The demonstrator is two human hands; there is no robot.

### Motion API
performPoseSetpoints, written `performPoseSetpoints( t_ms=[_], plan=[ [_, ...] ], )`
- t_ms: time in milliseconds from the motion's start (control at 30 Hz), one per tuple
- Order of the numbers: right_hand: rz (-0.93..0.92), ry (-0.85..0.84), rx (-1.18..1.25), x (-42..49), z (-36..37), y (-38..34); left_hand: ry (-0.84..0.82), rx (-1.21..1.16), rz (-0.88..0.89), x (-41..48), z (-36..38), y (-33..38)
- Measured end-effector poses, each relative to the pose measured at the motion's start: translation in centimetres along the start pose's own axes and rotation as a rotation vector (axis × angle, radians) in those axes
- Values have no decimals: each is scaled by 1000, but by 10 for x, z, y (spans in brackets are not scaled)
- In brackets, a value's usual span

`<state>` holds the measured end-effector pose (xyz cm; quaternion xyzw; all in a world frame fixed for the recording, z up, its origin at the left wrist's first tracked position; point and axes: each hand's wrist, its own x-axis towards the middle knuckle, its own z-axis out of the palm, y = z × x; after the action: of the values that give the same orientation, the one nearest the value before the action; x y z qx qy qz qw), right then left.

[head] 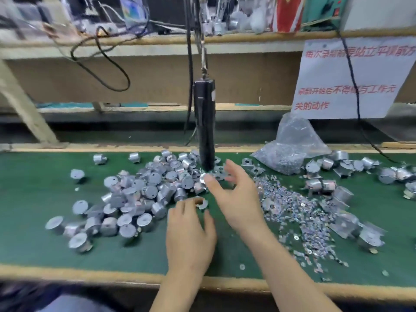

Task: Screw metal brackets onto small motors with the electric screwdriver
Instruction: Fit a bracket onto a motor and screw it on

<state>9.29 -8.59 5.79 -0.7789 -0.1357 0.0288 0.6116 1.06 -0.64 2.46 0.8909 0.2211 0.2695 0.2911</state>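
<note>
**Parts in hand, driver hanging just behind**

While the motors (135, 199) lie heaped on the mat (33, 244) to the left of both hands, the left hand (191, 235) pinches a small metal piece (201, 203), probably a bracket, at its fingertips. The right hand (238, 199), just beside it, has thumb and forefinger closed on a small round part (203, 176); blur hides what it is. The screwdriver (204, 127) hangs upright, long axis vertical, just beyond the right thumb, so the right hand is nearer it. Screws (292, 210) scatter to the right.
</note>
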Motion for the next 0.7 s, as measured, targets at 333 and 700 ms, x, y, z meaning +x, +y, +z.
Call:
performPoseSetpoints(
  t_ms=[333,700],
  plan=[
    [-238,-41,117,36,16,-46,-22,466,-105,21,-31,-65],
    [-299,-230,358,42,-17,-32,53,345,69,21,-13,-34]
  ],
)
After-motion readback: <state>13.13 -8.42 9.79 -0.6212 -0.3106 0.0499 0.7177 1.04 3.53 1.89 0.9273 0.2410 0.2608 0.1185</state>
